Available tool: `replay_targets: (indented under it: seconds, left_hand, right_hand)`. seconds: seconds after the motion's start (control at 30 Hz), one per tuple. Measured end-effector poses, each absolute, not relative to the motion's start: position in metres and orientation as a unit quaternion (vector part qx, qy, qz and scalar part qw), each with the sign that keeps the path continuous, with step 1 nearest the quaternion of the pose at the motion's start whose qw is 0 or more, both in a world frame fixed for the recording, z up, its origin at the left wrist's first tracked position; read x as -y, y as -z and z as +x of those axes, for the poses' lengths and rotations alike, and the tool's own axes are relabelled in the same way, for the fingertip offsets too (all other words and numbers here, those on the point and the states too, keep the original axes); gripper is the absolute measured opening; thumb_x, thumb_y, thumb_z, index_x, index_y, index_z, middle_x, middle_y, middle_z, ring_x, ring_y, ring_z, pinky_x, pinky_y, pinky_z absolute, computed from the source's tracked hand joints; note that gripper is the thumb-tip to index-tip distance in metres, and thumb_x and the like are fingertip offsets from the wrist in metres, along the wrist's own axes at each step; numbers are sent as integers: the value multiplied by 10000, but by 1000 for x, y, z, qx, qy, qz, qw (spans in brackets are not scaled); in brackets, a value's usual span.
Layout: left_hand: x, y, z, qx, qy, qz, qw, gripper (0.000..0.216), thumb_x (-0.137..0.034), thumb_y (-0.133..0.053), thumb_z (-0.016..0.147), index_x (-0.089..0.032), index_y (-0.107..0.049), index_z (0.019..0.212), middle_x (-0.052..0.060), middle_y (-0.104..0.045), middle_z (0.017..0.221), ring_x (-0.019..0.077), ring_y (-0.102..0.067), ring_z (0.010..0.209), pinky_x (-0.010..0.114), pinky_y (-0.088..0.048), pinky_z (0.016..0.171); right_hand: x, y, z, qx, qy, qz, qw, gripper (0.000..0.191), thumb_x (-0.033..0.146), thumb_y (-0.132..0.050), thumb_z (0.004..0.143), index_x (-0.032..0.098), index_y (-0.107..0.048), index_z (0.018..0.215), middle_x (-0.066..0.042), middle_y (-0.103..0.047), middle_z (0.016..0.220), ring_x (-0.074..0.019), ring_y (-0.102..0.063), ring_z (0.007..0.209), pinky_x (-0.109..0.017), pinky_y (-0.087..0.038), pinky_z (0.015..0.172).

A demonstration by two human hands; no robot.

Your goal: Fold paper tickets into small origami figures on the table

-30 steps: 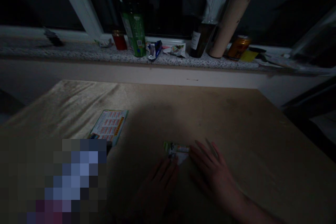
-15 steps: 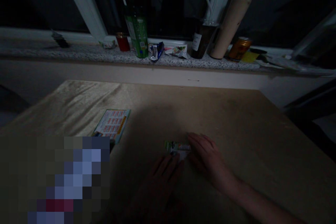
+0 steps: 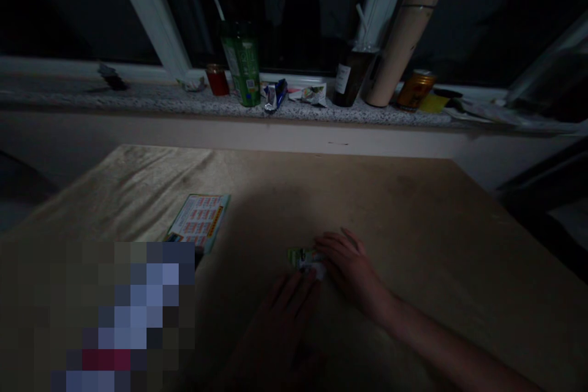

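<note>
A small flat green and white printed piece (image 3: 307, 259), perhaps a wrapper or a card, lies on the table in front of me; I cannot make out its kind in the dim light. My left hand (image 3: 287, 309) rests in shadow at its near edge, fingers stretched and slightly apart. From the right, my right hand (image 3: 346, 263) covers the piece's right end with extended fingers laid over it. To the left lies a printed calendar card (image 3: 199, 217) with red and white blocks.
The tabletop (image 3: 395, 208) ends before a speckled windowsill (image 3: 151, 98). On the sill stand a green cup (image 3: 242, 67), a red jar (image 3: 217, 79), a crumpled blue wrapper (image 3: 275, 95), a dark cup (image 3: 351, 76), a beige flask (image 3: 402, 49) and an orange can (image 3: 416, 90). Pixelation hides the lower left.
My right hand has slid a little left, covering more of the printed piece. My left hand stays nearly in place. The camera view has tilted slightly upward.
</note>
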State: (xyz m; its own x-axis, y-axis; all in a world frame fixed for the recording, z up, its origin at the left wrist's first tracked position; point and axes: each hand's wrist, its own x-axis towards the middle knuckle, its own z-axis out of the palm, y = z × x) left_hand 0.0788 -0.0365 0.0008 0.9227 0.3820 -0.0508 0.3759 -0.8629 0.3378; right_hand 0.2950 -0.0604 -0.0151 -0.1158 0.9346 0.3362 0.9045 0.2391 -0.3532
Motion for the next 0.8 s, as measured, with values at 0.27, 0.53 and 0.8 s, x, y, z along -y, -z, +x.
replay_targets:
  seconds: [0.27, 0.53, 0.8]
  left_hand:
    - [36, -1, 78, -192, -17, 969, 153, 848, -439, -556, 827, -197, -63, 1474, 47, -124, 1533, 244, -164, 1380, 430, -153, 1121]
    - [34, 0, 77, -198, -21, 965, 169, 856, -455, -590, 804, -226, -104, 1471, 69, -93, 1539, 301, -105, 1387, 510, -169, 1104]
    - [33, -1, 75, -211, -26, 961, 179, 857, -460, -578, 814, -222, -87, 1474, 58, -89, 1542, 296, -118, 1385, 481, -196, 1107]
  right_hand:
    - [67, 8, 289, 739, -45, -604, 296, 353, 105, -497, 857, 246, -566, 1174, -37, -660, 1130, -196, -563, 1107, -493, -278, 1061]
    - [70, 3, 290, 730, -73, -611, 298, 339, 114, -502, 857, 248, -567, 1160, -31, -667, 1102, -194, -585, 1065, -473, -303, 1037]
    - [65, 5, 293, 734, -88, -595, 316, 290, 118, -515, 854, 251, -587, 1102, -18, -666, 1093, -179, -571, 1083, -455, -298, 1042]
